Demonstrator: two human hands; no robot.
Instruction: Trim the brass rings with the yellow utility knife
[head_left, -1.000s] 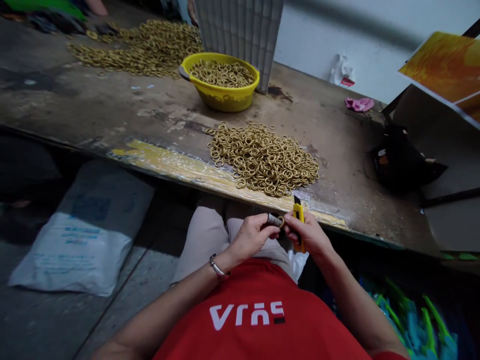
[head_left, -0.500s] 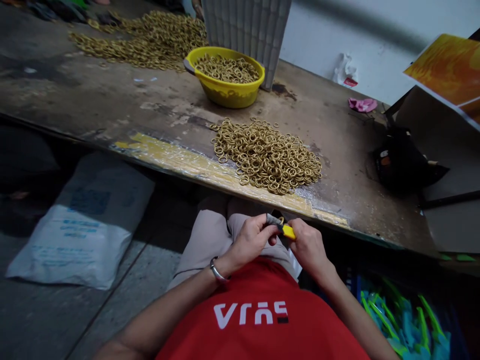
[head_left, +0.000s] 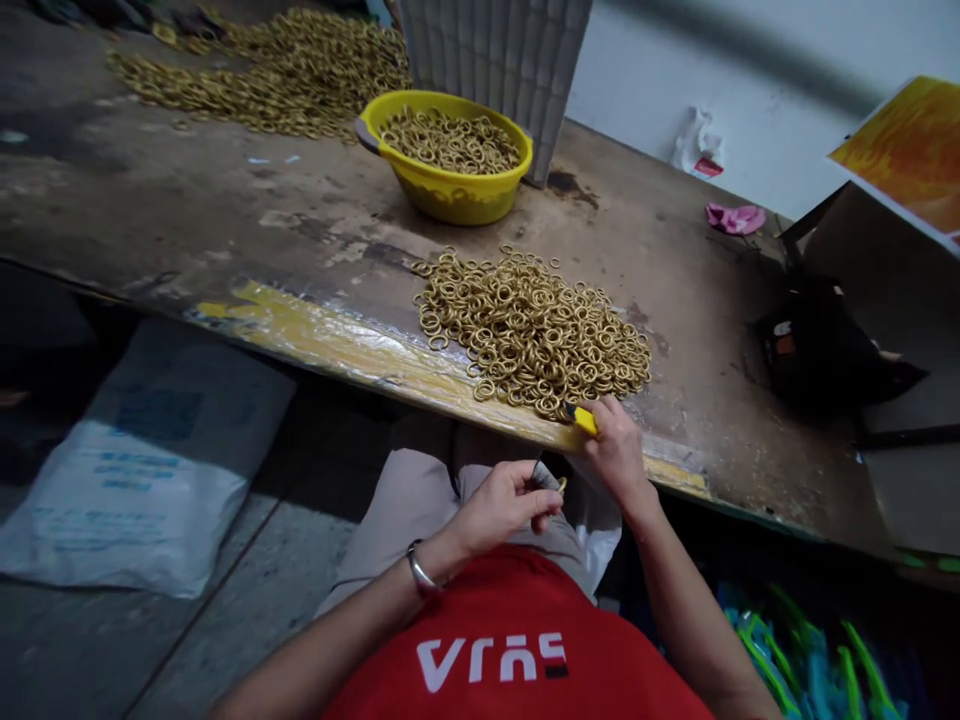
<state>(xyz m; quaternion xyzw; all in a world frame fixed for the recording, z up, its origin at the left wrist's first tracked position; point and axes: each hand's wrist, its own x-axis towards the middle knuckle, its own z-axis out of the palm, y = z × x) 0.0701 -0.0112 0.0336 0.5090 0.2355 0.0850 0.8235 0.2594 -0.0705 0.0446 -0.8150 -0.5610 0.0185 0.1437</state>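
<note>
Ring pile (head_left: 529, 335): heaped on the counter (head_left: 232, 205), in front of the yellow basin (head_left: 465, 200).
Left grip (head_left: 499, 507): pinching a gold-toned ring (head_left: 562, 485) above the lap (head_left: 415, 495).
Right grip (head_left: 616, 448): clenched around a yellow cutter (head_left: 585, 420) at the ring pile's near edge.

The right hand (head_left: 615, 450) has left its place against the left hand (head_left: 510, 505) and moved out to the near edge of the ring pile (head_left: 532, 330). A second ago the knife (head_left: 585, 421) stood upright short of the pile; half a second ago its tip was at the left hand; now its blade is right at the pile's near edge. The ring (head_left: 562, 485), earlier between both hands, is now with the left alone, short of the pile.
</note>
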